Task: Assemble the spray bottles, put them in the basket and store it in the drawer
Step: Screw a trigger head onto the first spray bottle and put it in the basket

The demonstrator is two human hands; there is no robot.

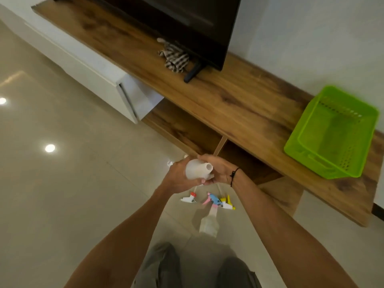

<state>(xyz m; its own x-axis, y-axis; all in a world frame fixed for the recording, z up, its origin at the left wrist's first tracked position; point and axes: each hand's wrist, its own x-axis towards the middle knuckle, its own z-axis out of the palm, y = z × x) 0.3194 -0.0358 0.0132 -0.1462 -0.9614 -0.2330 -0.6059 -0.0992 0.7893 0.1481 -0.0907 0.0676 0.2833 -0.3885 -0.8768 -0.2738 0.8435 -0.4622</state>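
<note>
A white spray bottle body (197, 169) without a head is held between both hands, its open neck pointing right. My left hand (178, 177) wraps its base and my right hand (218, 169) grips near the neck. On the floor below lie a white and red trigger head (188, 198), a blue and pink trigger head (213, 199) and a yellow and white trigger head (227, 202). Another white bottle (208, 222) lies on the floor by my knees. An empty green basket (332, 132) sits on the wooden cabinet top (228, 96) at the right.
A white drawer (128, 98) stands pulled out of the cabinet at the left. A television (187, 21) with a black foot and a striped cloth (174, 57) stand on the cabinet top. Open shelf compartments (239, 154) are under the top. Glossy tile floor spreads to the left.
</note>
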